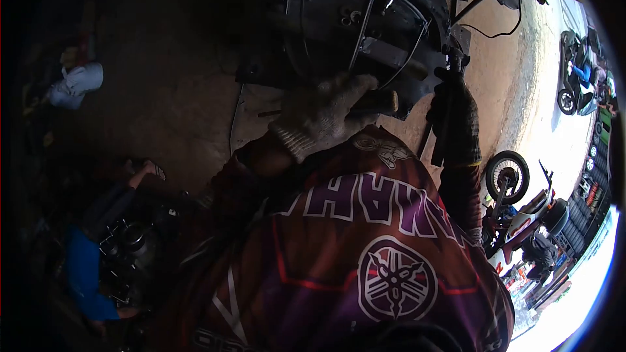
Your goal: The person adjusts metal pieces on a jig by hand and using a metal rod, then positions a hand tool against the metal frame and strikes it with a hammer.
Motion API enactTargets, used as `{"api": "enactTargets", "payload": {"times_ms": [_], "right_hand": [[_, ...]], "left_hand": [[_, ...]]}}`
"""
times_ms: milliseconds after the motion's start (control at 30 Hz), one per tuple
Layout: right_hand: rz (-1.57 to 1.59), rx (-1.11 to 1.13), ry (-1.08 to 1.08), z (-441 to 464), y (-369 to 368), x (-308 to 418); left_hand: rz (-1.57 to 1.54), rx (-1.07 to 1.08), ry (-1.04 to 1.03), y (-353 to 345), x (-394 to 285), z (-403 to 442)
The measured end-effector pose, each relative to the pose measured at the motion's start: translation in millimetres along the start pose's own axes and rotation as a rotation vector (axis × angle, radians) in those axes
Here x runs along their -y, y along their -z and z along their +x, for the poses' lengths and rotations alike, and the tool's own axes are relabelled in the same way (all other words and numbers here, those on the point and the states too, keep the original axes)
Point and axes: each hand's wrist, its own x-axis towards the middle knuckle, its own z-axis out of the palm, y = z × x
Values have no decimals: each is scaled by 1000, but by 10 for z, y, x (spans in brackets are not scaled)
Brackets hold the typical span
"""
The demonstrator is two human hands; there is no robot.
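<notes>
"What have you got in front of you?"
"A dark metal assembly (385, 52) with thin bent rods, just beyond my shirt (365, 221). A couple of ring-shaped pieces (350, 17) show on it."
"And your left hand?"
"My left hand (326, 112), in a pale knitted glove, is curled round a dark handle (378, 102) with a lighter rounded end. It sits at the assembly's near edge."
"The right?"
"My right hand (454, 117), gloved too, is up at the assembly's right side. It's too dark there for me to tell whether its fingers are closed on anything."
"Anyone about?"
"A person in a blue shirt (83, 270) is off to my left, beside some dark machinery (135, 237). On my right, a motorcycle (521, 225) stands near, and a scooter (574, 78) farther off in bright light."
</notes>
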Motion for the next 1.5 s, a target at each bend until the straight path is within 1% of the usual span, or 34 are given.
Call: {"api": "enactTargets", "payload": {"times_ms": [33, 67, 133, 233, 333, 467, 533, 567, 633, 667, 700, 733, 767, 833, 867, 900, 933, 967, 1000, 1033, 1067, 1133, 1167, 1200, 1267, 1300, 1367, 1400, 1467, 1500], "right_hand": [[-93, -23, 38, -45, -11, -3], [-99, -19, 44, -89, -2, -11], [-104, 78, 34, -152, 16, -20], [-182, 35, 4, -177, -66, -7], [-259, 17, 43, -134, -45, -118], [-243, 10, 81, -75, -24, -250], [-163, -80, 135, -10, -71, -309], [-163, -81, 135, 15, -92, -291], [-514, -141, 111, 52, -137, -240], [-511, -144, 109, 90, -112, -251], [-700, -188, 184, 116, -100, -291], [-794, -210, 221, 151, -56, -357], [-888, -236, 256, 185, -13, -423], [-1554, -375, 885, 211, 69, -560], [-1554, -381, 877, 185, 84, -556], [-1525, -320, 758, 125, 10, -471], [-1491, -262, 639, 78, -43, -441], [-1489, -270, 632, 73, -64, -462], [-1375, -265, 689, 91, -82, -475], [-1261, -259, 746, 99, -100, -484], [-1260, -268, 742, 85, -129, -478], [-1076, -302, 424, 57, -196, -433], [-1050, -281, 516, 32, -207, -433], [-1048, -284, 518, 7, -266, -362], [-1089, -267, 258, -50, -371, -160], [-1089, -272, 261, -15, -305, -207], [-1197, -438, 462, 74, -119, -353], [-1193, -440, 466, 53, -99, -301], [-1108, -467, 468, -3, -115, -113], [-1053, -437, 496, -12, -102, -66]], "left_hand": [[7, 4, -15, 9, 4, -3], [6, -5, -15, 13, 11, -9], [-19, 34, -13, 11, 28, -18], [-68, 28, -65, 7, 90, -47], [-108, 66, -104, 90, 109, -95], [-163, 29, -182, 147, 148, -130], [-165, 42, -219, 204, 166, -147], [-166, 43, -220, 225, 178, -158], [-185, 3, -253, 264, 201, -179], [-186, 7, -255, 270, 203, -163], [-256, -26, -277, 299, 225, -167], [-327, -59, -297, 329, 249, -168], [-328, -54, -299, 365, 275, -163], [-479, -129, -340, 446, 359, -160], [-482, -122, -342, 473, 415, -174], [-583, -157, -252, 508, 484, -190], [-633, -168, -208, 551, 570, -189], [-684, -180, -165, 593, 656, -189], [-1206, -215, -90, 655, 746, -156], [-1466, -215, -45, 710, 789, -158], [-1728, -232, 1, 779, 812, -152], [-873, -441, 90, 1059, 683, -110], [-913, -435, 73, 1107, 687, -110], [-913, -434, 68, 1138, 695, -110], [-933, -444, 57, 1165, 687, -105], [-935, -443, 52, 1159, 662, -96], [-754, -445, 79, 1125, 573, -79], [-751, -446, 74, 1108, 517, -67], [-453, -367, 5, 1066, 368, -38], [-449, -378, 2, 1041, 254, -10]]}}
